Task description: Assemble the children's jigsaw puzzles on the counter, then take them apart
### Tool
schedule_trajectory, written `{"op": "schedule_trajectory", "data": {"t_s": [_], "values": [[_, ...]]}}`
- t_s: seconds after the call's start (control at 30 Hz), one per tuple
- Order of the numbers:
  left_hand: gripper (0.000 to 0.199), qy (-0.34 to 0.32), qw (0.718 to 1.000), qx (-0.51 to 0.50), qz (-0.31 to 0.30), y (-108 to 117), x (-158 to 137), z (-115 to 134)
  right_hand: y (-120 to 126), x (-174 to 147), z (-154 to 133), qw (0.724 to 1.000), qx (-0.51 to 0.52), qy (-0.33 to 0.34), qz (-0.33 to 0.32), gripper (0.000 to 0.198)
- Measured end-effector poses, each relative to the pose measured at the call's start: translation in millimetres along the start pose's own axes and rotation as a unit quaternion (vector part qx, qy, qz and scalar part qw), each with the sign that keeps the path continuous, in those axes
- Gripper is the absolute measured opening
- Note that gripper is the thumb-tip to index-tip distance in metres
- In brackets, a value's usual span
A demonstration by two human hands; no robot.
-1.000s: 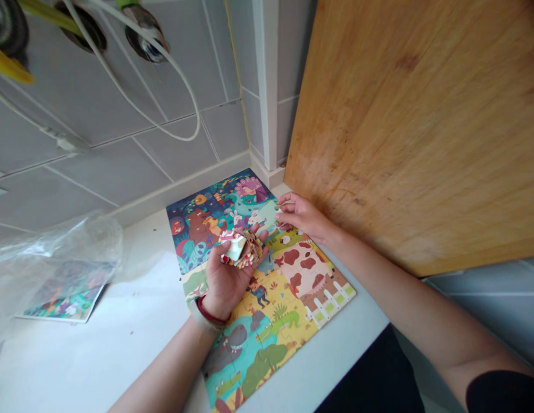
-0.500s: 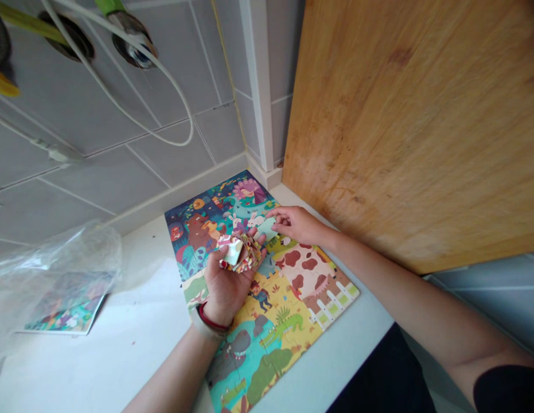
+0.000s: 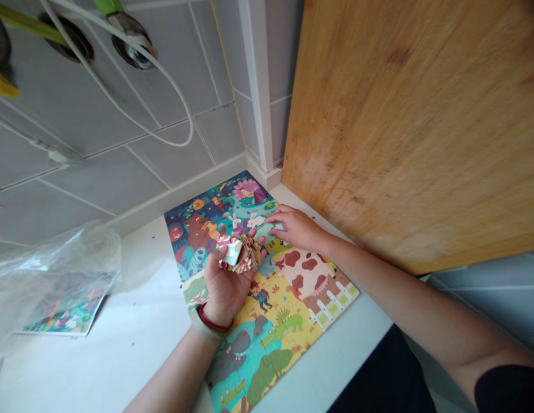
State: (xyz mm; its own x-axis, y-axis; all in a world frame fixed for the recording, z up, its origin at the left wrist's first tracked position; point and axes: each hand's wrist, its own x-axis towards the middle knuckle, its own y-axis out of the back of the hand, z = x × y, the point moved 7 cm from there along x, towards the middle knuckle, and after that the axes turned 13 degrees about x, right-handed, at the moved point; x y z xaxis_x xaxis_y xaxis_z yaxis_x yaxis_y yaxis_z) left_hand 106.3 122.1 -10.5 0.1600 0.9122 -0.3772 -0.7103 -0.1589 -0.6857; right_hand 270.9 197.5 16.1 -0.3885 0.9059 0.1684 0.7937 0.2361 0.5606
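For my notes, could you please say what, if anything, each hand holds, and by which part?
Left hand: puzzle pieces, from beneath, thumb on top. Right hand: cannot tell.

Puzzle (image 3: 279,287): bright, many-coloured sheet printed with cow, crocodile and rabbits, lying flat below the left fingers (image 3: 263,239) and right fingers (image 3: 275,216).
Loose pieces (image 3: 248,256): untidy stack, a pale one uppermost, cupped within the left fingers, above the puzzle.
Pale green piece (image 3: 264,230): at the tips of the right fingers; whether held or fitted cannot be told.
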Motion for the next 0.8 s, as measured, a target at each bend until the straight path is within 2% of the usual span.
{"op": "schedule_trajectory", "data": {"t_s": [0.2, 0.33, 0.43, 0.53, 0.6, 0.7, 0.8], "values": [[0.038, 0.000, 1.000, -0.004, 0.005, 2.3, 1.2, -0.1, 1.7, -0.7, -1.6, 1.000, 0.018, 0.009, 0.023, 0.024], [0.039, 0.000, 1.000, 0.001, -0.001, 2.0, 0.4, -0.4, 18.5, 2.1, -3.5, 0.989, 0.100, 0.024, 0.110, 0.019], [0.041, -0.007, 1.000, 0.008, -0.010, -1.1, -0.3, 0.5, 26.3, 3.3, -1.9, 0.976, 0.162, -0.005, 0.142, 0.019], [0.041, 0.000, 1.000, 0.012, -0.021, -5.1, -1.4, -0.2, 19.4, 3.0, -4.5, 0.966, 0.236, -0.038, 0.097, 0.016], [0.040, 0.011, 1.000, 0.017, -0.022, -6.0, -2.3, -1.4, 6.4, 0.6, -8.0, 0.954, 0.291, -0.069, 0.025, 0.017], [0.037, 0.013, 0.999, 0.031, 0.004, -2.3, -3.8, -1.7, -15.0, -7.6, -13.5, 0.923, 0.353, -0.128, -0.087, 0.025], [0.036, 0.014, 0.999, 0.045, 0.021, -0.3, -5.4, -2.4, -25.8, -15.5, -18.0, 0.892, 0.395, -0.173, -0.138, 0.034]]}}
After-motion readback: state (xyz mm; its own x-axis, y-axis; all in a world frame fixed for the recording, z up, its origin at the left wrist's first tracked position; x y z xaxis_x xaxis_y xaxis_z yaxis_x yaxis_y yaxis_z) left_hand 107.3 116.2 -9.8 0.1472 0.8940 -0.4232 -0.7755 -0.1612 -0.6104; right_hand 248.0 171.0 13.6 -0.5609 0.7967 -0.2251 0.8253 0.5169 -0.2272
